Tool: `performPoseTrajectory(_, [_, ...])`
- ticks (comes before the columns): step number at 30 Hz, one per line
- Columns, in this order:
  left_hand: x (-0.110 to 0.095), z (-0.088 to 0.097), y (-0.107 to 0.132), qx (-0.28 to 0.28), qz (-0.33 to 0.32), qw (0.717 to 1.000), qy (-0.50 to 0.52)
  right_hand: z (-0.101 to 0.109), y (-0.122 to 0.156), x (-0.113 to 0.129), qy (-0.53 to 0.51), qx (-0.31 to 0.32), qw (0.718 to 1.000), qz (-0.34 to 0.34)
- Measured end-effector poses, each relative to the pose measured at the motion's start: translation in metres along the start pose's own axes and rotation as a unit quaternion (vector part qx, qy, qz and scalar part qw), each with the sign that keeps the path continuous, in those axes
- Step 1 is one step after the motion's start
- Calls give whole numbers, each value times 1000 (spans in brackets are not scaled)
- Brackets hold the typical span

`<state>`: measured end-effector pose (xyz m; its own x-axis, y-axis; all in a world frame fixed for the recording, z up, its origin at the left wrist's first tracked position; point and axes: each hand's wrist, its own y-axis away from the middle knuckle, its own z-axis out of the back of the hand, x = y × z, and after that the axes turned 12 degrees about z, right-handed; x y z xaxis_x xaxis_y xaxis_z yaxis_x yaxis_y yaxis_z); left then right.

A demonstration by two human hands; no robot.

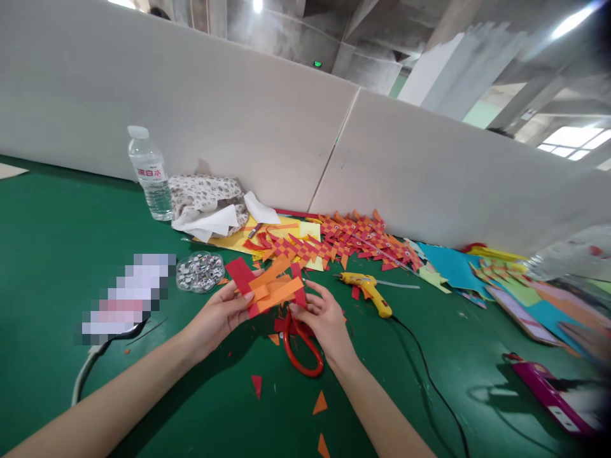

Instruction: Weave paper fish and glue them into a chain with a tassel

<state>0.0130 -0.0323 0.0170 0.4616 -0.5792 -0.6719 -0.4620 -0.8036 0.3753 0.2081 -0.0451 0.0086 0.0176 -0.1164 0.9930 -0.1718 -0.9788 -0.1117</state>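
Both my hands hold a woven piece of red and orange paper strips (270,286) just above the green table (57,242). My left hand (220,317) pinches its left side, thumb on top. My right hand (323,318) grips the right end with closed fingers. Red-handled scissors (300,346) lie on the table under my right hand. Small red and orange paper offcuts (319,403) are scattered near my forearms.
A row of finished red-orange woven pieces (348,238) lies on yellow paper by the white partition. A yellow glue gun (367,287) with its black cord lies right of my hands. A tray of googly eyes (200,271), a water bottle (149,173), a patterned cloth (205,194), coloured paper sheets (453,264) and a pink device (548,391) are around.
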Motion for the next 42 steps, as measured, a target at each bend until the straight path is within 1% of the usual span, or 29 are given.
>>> performPoseTrajectory(2, [0,1,0,5,-3,1000,-4,3,-3,-1,5,3,1000,-2])
performPoseTrajectory(4, [0,3,-1,5,-8,1000,-7,7,-6,-1,11,-10,1000,15])
performPoseTrajectory(9, [-1,4,-2,-7,-11,1000,-10,11,-9,5,-3,-106,993,57])
performPoseTrajectory(11, [-1,3,-1,-9,-12,1000,-10,9,-7,9,-17,-124,989,82])
performPoseTrajectory(13, [-1,2,0,-10,-14,1000,-11,6,-3,11,-28,-104,991,84])
performPoseTrajectory(16, [-1,-1,1,-12,-17,1000,-12,-1,0,11,-45,-52,997,22])
performPoseTrajectory(19, [-1,-3,2,-14,-13,1000,-19,-6,2,9,-72,-55,995,-35])
performPoseTrajectory(21, [1,-3,2,-3,-9,1000,-28,-7,2,8,-86,-69,993,-47])
performPoseTrajectory(24, [4,-1,2,18,-6,999,-37,-7,3,6,-99,-66,992,-34])
performPoseTrajectory(28, [7,1,1,41,0,999,-32,-6,6,3,-93,-35,995,-6])
performPoseTrajectory(32, [9,3,0,46,-3,998,-46,-7,6,2,-85,-25,996,11])
performPoseTrajectory(36, [9,6,-2,50,-4,997,-61,-9,6,4,-72,-29,997,-9])
performPoseTrajectory(38, [9,6,-3,54,-4,996,-65,-11,7,5,-58,-19,998,-17])
performPoseTrajectory(40, [9,6,-3,61,-8,996,-66,-12,8,6,-41,-6,999,-15])
performPoseTrajectory(42, [9,4,-2,67,-8,996,-63,-12,9,6,-26,-9,1000,-12])
